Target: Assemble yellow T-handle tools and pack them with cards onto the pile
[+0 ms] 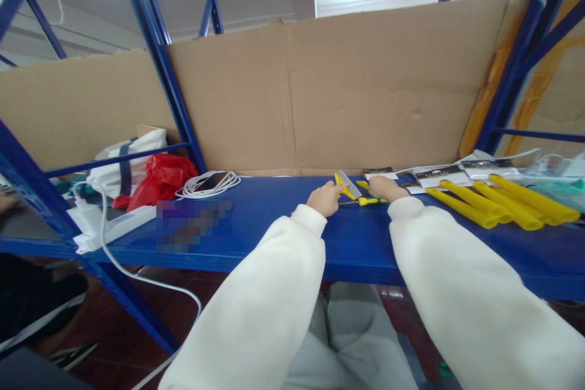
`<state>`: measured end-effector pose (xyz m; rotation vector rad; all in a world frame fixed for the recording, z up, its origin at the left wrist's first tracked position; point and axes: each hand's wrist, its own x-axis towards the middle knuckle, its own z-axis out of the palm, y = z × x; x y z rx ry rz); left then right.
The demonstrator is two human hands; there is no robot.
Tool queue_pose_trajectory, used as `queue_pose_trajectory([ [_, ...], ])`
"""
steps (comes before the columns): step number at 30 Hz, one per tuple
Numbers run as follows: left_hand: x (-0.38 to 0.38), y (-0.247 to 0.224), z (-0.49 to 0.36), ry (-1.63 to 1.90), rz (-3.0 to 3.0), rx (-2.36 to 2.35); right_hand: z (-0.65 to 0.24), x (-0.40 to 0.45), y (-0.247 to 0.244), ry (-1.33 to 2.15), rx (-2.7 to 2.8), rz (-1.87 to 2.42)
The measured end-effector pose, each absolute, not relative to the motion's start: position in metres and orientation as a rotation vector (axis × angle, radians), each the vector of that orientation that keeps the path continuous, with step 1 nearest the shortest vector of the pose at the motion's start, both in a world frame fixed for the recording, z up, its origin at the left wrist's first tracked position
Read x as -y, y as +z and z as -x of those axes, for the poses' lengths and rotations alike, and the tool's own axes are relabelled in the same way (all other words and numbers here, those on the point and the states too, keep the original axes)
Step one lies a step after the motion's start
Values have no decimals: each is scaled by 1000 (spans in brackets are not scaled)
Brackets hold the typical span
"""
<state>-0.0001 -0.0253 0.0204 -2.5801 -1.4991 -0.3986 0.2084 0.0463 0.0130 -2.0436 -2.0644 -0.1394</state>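
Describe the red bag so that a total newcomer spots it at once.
Start at the cardboard backing and follow the blue post crossing its left part down to the foot. There the red bag lies crumpled between a white cloth bag and a coiled white cable. Its glossy, solid red sets it apart from both pale neighbours.

Hands [325, 198] (both bare) above blue shelf [256, 210]

Both arms reach forward! Left hand [324, 198] has fingers angled rightward; right hand [387, 187] points leftward.
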Motion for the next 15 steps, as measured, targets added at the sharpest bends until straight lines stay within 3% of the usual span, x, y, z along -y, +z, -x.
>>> queue_pose_trajectory([
  [15, 27, 20, 0, -426, 2589, 1512, -214, -26, 24, 340, 1488, 1512],
])
